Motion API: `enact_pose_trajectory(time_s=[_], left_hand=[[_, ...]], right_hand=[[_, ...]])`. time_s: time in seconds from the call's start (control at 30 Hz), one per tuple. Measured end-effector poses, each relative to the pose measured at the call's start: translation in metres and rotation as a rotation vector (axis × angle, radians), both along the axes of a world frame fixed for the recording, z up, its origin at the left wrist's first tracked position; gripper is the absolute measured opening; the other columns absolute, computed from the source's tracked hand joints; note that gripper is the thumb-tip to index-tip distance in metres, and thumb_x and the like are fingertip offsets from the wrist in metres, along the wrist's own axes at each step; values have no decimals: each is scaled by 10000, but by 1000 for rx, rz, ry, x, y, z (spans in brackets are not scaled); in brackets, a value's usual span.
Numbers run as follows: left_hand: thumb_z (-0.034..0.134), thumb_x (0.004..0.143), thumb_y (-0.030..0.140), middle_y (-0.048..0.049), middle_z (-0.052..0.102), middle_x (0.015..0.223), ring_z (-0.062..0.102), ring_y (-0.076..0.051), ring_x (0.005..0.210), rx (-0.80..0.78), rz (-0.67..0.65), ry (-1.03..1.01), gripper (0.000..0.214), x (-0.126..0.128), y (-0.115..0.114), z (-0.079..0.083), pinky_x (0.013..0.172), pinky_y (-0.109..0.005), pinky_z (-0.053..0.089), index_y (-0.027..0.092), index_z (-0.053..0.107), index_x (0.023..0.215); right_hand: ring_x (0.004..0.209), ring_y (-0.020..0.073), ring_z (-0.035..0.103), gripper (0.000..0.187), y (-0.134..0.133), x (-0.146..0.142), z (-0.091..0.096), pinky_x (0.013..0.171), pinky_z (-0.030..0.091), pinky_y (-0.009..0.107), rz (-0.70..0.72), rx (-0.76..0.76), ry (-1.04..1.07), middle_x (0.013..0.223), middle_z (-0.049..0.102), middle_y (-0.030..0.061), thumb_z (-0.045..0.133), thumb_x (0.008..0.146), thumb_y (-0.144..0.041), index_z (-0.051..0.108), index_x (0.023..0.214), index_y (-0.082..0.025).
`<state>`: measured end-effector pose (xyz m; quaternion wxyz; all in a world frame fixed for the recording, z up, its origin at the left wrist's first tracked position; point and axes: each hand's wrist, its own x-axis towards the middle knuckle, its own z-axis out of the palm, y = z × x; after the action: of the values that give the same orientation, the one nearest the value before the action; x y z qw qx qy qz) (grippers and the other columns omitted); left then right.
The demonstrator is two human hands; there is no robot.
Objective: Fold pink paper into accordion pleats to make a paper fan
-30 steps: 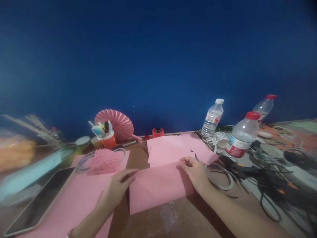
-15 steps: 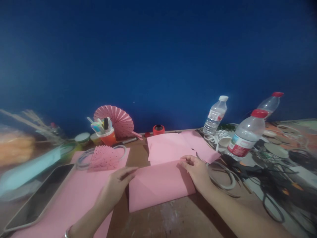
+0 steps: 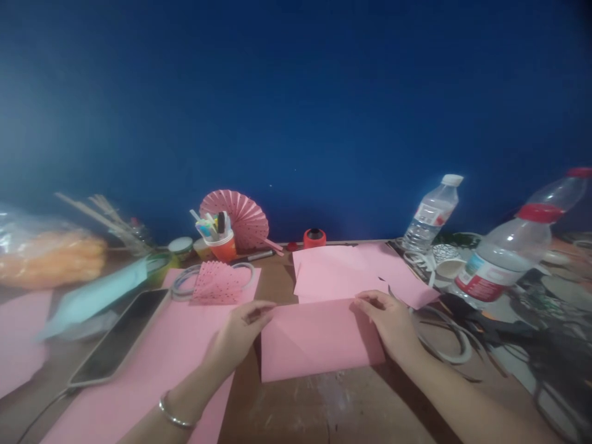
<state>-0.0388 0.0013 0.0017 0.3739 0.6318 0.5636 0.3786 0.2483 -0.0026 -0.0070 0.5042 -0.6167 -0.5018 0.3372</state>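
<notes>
Pinching the top edge of a rectangular pink paper sheet, lower centre of the frame, with left hand and right hand. Might buckle or crease under uneven pull, or catch on loose pale-pink paper sheets just above.

Pink paper sheet, slightly tilted.

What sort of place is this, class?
Probably a craft workspace: a rounded, pleated pink paper fan, a rectangular pink paper sheet and an orange-and-white cup of pen-like items.
</notes>
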Motion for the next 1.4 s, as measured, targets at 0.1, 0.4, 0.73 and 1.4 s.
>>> enact_pose_trajectory(time_s=[0.1,0.4,0.73,1.4], left_hand=[[605,709,328,-39,659,902,595,-177,856,5,4,-39,225,0,1,0,795,-286,463,186,637,880],[627,690,304,-37,652,842,599,-165,789,-2,14,-50,221,-1,-1,3,747,-276,470,173,633,868],[645,667,300,-32,679,860,605,-184,831,2,61,-46,183,0,0,3,788,-290,463,191,667,811],[635,666,274,-23,691,794,622,-179,772,77,136,-18,138,-2,-3,8,738,-279,500,207,693,772]], right_hand=[[517,128,497,183,-1,-1,1,512,384,238,-18,-5,0,632,636,0,633,645,-347,648,701,-173],[522,121,500,234,-2,1,-3,520,399,238,-11,-30,41,678,651,1,641,645,-366,642,773,-170],[681,195,598,271,-3,0,3,604,439,268,-33,-33,9,736,678,40,648,619,-377,659,783,-161],[587,151,555,336,-1,1,1,537,422,245,12,-22,76,646,615,-3,662,607,-332,621,889,-154]])
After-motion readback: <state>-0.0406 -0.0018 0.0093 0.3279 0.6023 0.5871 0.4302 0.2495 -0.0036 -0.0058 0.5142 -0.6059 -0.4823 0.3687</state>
